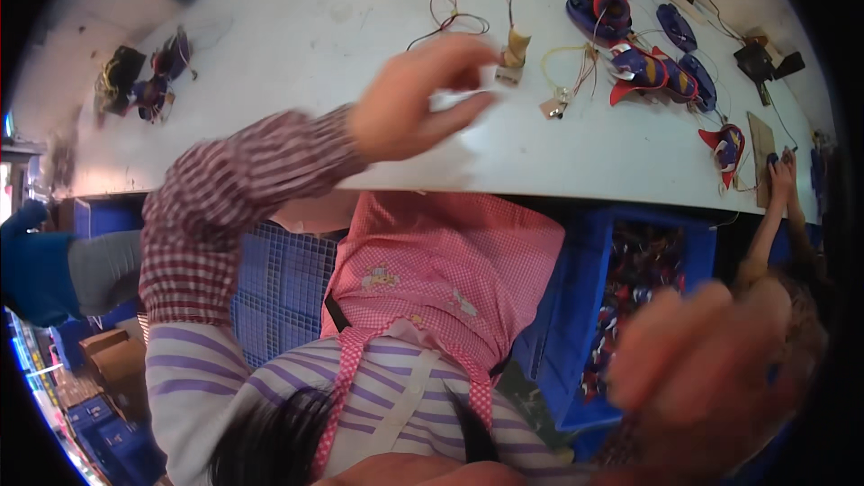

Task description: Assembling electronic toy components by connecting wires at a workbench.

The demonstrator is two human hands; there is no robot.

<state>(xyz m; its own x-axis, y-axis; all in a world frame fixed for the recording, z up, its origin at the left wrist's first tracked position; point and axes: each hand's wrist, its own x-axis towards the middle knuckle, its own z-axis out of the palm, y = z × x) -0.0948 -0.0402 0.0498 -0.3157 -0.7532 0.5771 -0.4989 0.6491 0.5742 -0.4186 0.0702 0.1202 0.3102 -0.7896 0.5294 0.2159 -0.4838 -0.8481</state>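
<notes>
Wht worktable (297, 27), blue crates (574, 342) below, cardboard box (119, 362) lower L, brt light (38, 374) far L

Smooth white tabletop (279, 49), with a soft sheen and a few scuffs. On top, hard, glossy, plastic-looking shells (643, 70) in purple and red; thin plastic-coated wires (510, 9); a small part (516, 48) with a crinkled tan wrap, tape or paper, too small to tell. At the right, a flat, matt brown board (761, 157), wood or cardboard. Below, a matt pink apron (441, 252) of checked cloth, a wrinkled cloth sleeve (261, 162), a soft striped cloth top (198, 364). Alongside, a smooth blue plastic bin (576, 409) and a gridded blue plastic crate (288, 279).
</notes>
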